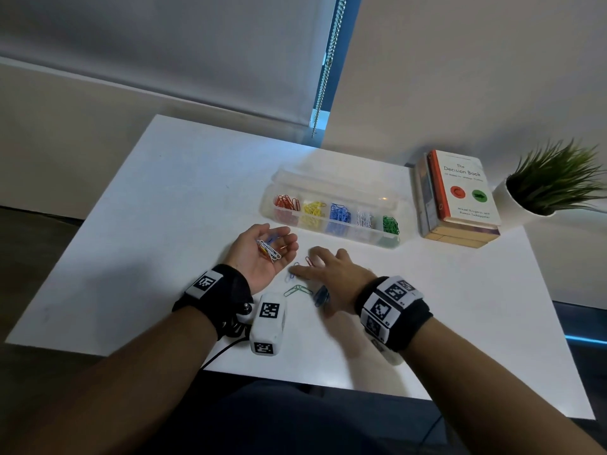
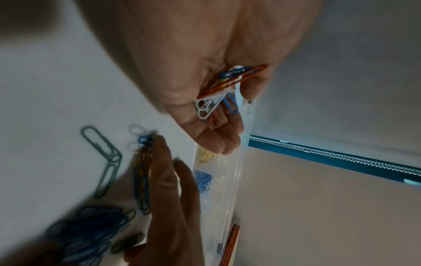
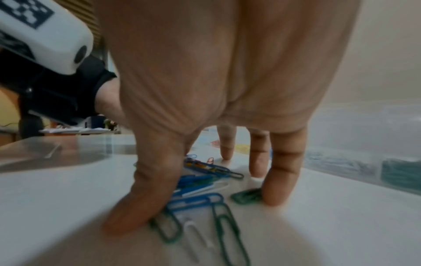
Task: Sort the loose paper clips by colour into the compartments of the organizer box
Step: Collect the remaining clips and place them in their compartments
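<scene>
The clear organizer box [image 1: 374, 239] stands open on the white table, its compartments holding red, yellow, blue, white and green clips. My left hand [image 1: 279, 239] lies palm up in front of it, cupping several white, blue and orange-red clips [image 1: 269, 251] [image 2: 218, 93]. To its right, my right hand [image 1: 325, 267] is palm down with its fingers [image 3: 278, 180] spread and their tips on the table. Beneath and around it lie loose clips: two linked green ones [image 1: 297, 290] [image 2: 102, 156], a blue heap [image 1: 321, 295] [image 3: 196, 199], a small red one [image 1: 308, 260] and a green one [image 3: 246, 196].
A stack of books [image 1: 460, 198] sits right of the box, with a potted plant [image 1: 551, 182] beyond it at the table's right edge. The bare white table [image 1: 164, 224] stretches left of my hands. The near table edge is just behind my wrists.
</scene>
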Demonstrator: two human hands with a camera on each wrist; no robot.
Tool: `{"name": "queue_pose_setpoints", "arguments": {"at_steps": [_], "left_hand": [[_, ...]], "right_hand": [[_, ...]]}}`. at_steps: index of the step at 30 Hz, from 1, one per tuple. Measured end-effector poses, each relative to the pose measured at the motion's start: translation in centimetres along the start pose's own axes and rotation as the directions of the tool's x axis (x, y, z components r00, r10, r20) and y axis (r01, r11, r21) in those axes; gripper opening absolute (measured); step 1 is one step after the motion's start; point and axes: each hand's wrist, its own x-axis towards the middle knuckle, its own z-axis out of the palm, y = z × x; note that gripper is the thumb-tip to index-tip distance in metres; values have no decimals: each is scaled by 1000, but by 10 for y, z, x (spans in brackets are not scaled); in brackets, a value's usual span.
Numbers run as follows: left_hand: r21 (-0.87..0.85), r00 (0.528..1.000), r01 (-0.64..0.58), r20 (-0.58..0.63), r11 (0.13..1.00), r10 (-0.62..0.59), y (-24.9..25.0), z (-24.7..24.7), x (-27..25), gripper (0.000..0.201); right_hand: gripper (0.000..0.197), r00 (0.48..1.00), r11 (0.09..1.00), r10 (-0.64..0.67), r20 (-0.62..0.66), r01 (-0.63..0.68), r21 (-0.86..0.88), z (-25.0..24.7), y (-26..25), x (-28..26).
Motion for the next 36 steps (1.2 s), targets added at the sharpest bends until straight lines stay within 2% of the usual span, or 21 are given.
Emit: {"name": "queue_pose_setpoints", "arguments": {"at_steps": [3,7,11,20,28,30,33,36], "left_hand": [[7,1000,8,-8,1000,-8,-1,2,-1,37],[9,1000,2,-11,1000,-2,0,2,-1,37],[14,1000,-2,-24,1000,2,1,2,-1,38],[61,999,1,-47,998,2,-3,2,-1,38],[105,998,5,-57,994,1,-8,8,1,36],[117,998,-2,-58,993,9,-8,10,1,35],[132,998,0,-65,991,8,-8,9,1,35],[139,998,12,-69,990,-3,-9,9,0,34]], "right_hand": [[81,1000,999,-30,2,30,37,-6,4,5],[82,998,993,-47,29,43,111,-11,6,9],[57,997,975,-58,-46,67,211,-10,5,12],[32,990,949,39,-135,6,315,-5,6,14],[35,978,932,139,-156,-76,355,-5,0,10],[25,977,932,156,-147,-96,351,-6,0,10],[1,963,920,204,-176,-128,369,-10,6,5],[12,932,864,282,-227,-143,483,-24,14,-4]]}}
